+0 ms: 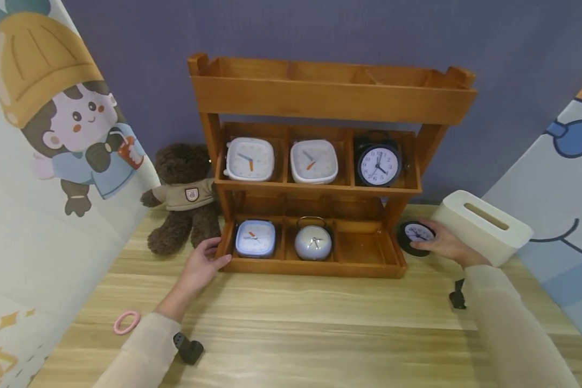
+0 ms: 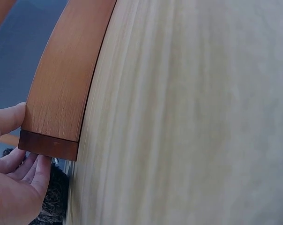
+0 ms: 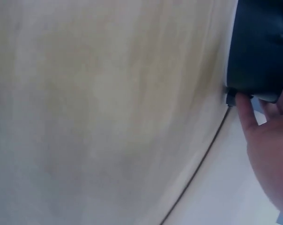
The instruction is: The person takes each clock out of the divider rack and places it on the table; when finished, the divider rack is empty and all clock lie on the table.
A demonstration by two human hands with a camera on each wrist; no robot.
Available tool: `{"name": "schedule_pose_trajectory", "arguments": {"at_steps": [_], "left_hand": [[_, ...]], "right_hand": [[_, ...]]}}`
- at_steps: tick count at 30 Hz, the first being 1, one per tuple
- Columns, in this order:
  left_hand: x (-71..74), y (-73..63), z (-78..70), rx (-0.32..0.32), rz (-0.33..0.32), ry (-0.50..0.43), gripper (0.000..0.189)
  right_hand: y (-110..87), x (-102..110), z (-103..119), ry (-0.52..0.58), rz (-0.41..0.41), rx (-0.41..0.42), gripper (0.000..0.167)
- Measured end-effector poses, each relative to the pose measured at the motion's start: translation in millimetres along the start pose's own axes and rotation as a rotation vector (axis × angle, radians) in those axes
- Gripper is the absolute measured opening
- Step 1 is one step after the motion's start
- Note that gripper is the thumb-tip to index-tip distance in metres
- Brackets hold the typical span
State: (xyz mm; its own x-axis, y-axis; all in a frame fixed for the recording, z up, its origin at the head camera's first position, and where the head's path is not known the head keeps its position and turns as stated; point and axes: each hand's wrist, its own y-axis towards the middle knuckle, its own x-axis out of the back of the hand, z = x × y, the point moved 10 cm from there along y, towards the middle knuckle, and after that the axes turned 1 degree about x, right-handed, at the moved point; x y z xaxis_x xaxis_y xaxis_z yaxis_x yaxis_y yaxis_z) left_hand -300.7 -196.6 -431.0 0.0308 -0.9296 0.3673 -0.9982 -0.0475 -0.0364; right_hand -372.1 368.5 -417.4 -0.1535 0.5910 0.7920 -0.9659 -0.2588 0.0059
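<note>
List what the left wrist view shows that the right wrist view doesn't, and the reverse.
Only the left wrist view shows the left hand holding an end of the wooden rack, with some dark fur of the teddy bear beyond. Only the right wrist view shows the right hand gripping the black clock. Both show the pale wood tabletop.

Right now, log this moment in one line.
left hand: holds three-tier wooden shelf; right hand: grips round black clock; shelf: five other clocks

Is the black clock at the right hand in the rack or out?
Out: the black clock is to the right of the wooden rack, gripped by the right hand.
</note>
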Motion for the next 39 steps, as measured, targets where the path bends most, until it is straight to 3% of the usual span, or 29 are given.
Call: {"name": "schedule_pose_trajectory", "arguments": {"at_steps": [8,16,22,29,39], "left_hand": [[-0.3,-0.1,0.9,0.008,0.003,-0.011,0.057],[3.7,2.0,-5.1,0.008,-0.007,-0.034,0.057],[0.7,0.1,-2.9,0.026,-0.005,-0.048,0.057],[-1.0,-1.3,-1.4,0.024,-0.005,-0.053,0.056],[-1.9,-1.6,-2.7,0.016,-0.008,-0.051,0.056]], "right_hand": [[-2.8,5,29,-0.091,-0.003,0.048,0.093],[-6.6,-9,97,-0.111,0.019,0.126,0.075],[-10.6,-14,120,-0.146,-0.001,0.051,0.064],[-13.1,-42,148,-0.096,0.054,0.045,0.073],[8.7,-84,194,-0.075,0.070,0.135,0.070]]}}
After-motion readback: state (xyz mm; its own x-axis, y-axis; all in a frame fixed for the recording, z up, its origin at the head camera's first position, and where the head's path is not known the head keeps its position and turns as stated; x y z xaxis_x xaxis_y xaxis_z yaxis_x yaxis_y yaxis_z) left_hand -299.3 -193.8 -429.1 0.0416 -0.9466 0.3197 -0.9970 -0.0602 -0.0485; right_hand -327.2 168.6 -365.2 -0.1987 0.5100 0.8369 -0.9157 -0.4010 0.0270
